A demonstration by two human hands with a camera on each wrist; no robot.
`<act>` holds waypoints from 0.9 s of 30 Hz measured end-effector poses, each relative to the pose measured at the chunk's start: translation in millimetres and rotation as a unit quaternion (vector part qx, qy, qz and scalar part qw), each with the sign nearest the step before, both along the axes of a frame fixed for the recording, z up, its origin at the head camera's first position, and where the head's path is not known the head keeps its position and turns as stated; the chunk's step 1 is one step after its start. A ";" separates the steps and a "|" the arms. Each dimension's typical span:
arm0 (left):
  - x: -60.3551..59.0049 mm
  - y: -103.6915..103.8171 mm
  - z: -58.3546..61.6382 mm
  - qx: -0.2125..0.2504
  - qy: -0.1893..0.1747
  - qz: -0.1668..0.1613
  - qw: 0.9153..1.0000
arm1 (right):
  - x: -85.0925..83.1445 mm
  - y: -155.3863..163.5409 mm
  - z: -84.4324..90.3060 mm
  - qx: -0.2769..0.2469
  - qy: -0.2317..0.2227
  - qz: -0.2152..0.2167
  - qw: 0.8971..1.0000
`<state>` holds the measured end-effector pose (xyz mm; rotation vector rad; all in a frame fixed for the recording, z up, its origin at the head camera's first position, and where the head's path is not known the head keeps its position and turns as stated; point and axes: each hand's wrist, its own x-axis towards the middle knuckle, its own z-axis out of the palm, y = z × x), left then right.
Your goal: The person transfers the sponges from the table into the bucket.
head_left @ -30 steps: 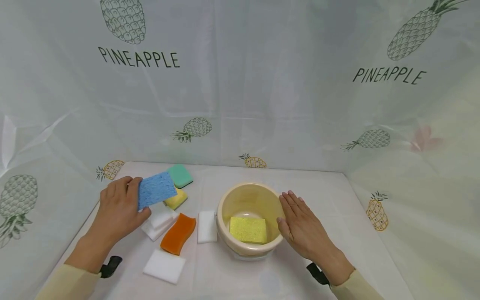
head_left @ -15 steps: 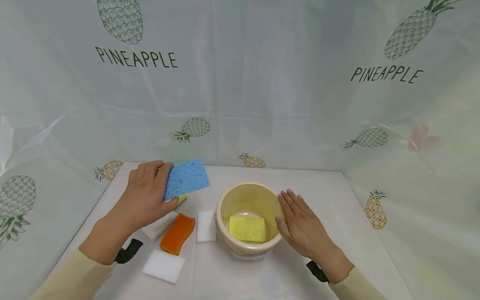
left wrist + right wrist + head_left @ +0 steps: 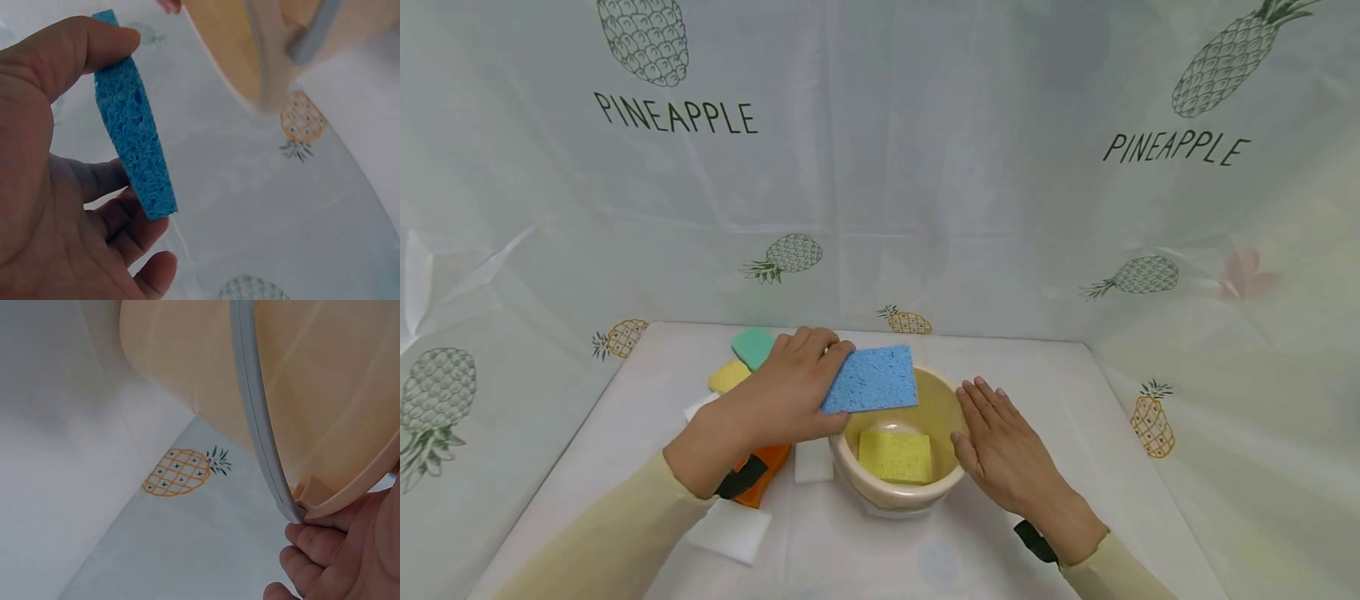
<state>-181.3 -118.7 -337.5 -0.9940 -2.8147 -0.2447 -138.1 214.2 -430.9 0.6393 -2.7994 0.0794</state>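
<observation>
Head view: the left hand, pinching the blue sponge between thumb and fingers, has swung it from over the sponge pile to just above the bowl, where a yellow sponge lies. The right hand stays flat-fingered against the bowl's side, steadying it, so the blue sponge looks ready to go in.

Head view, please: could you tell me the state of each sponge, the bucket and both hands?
Blue rectangular sponge: gripped, held above the bucket.
Left hand: grips the blue sponge.
Cream plastic bucket: upright, open.
Yellow rectangular sponge: flat inside the bucket.
Right hand: flat against the bucket's side.
Orange wavy sponge: on the table, partly hidden.
Green sponge: on the table.
</observation>
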 end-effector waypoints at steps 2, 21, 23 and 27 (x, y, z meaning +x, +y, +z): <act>-1.1 9.1 -1.4 -0.016 -0.011 -0.013 1.000 | 0.4 0.1 -0.1 0.000 -0.003 -0.002 1.000; -9.1 56.2 -20.4 -0.096 -0.096 -0.051 0.989 | 0.0 0.4 -2.0 -0.009 -0.014 -0.007 1.000; -8.9 59.3 -23.7 -0.102 -0.102 -0.051 0.988 | 0.0 0.3 -2.0 -0.011 -0.015 -0.008 1.000; -8.1 63.4 -30.9 -0.113 -0.103 -0.051 0.987 | -0.2 0.1 -2.2 -0.015 -0.016 -0.007 1.000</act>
